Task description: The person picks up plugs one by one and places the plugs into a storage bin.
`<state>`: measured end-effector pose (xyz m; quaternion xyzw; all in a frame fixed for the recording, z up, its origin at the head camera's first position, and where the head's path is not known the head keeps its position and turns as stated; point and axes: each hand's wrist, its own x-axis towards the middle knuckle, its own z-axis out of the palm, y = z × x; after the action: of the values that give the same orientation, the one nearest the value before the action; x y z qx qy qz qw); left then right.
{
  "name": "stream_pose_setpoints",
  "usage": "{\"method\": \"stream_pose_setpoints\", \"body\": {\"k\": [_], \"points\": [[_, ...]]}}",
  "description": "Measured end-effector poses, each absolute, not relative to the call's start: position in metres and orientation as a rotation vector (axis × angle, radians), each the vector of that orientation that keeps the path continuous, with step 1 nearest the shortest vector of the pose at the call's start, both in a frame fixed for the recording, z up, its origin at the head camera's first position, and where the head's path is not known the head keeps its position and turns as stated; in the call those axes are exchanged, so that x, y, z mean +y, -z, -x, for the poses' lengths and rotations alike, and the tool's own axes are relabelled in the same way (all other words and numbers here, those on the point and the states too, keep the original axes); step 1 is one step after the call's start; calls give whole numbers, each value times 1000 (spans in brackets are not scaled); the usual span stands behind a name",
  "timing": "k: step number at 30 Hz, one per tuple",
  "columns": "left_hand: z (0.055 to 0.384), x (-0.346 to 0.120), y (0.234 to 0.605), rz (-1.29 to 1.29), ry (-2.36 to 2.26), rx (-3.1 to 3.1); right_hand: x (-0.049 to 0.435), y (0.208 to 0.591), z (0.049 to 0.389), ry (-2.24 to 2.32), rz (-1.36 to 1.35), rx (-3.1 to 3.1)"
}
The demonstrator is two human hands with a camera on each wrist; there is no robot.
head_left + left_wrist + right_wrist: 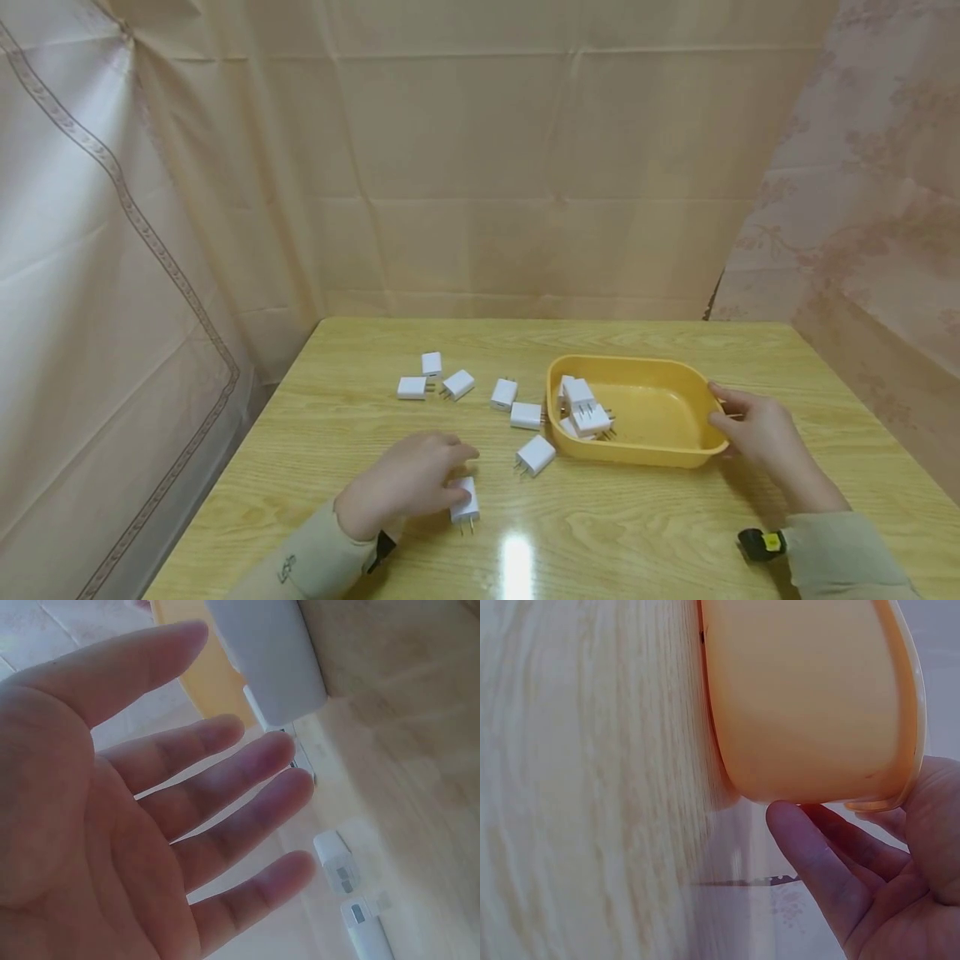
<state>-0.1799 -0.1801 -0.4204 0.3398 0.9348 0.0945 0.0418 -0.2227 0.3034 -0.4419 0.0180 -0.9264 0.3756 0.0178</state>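
My left hand (411, 477) reaches over a white plug-in charger (467, 508) on the table, its prongs toward me. In the left wrist view the fingers (247, 814) are spread and nearly straight, and the charger (274, 664) lies beyond the thumb tip, not enclosed. At the right, my right hand (767, 435) pinches the short side of a yellow plastic basin (637, 454), thumb at the rim and fingers under it on the outside, as the right wrist view shows on the basin wall (802, 705). Several white chargers (590, 418) are heaped in the basin's left end.
More chargers lie loose left of the basin: one (536, 455) near its front corner, one (527, 415) against its left wall, others (412, 387) farther back. The wooden table (600, 533) ends at a beige curtain (480, 183). Cloth also hangs on both sides.
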Motion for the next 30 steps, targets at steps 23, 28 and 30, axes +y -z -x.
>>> {"method": "stream_pose_setpoints", "body": {"k": [23, 28, 30], "points": [[178, -181, 421, -1060, -316, 2772, 302, 441, 224, -1160, -54, -2874], [176, -180, 422, -1059, -326, 2767, 303, 442, 223, -1153, -54, -2875], [176, -179, 423, -1045, -338, 2763, 303, 442, 222, -1151, -49, -2876]]}}
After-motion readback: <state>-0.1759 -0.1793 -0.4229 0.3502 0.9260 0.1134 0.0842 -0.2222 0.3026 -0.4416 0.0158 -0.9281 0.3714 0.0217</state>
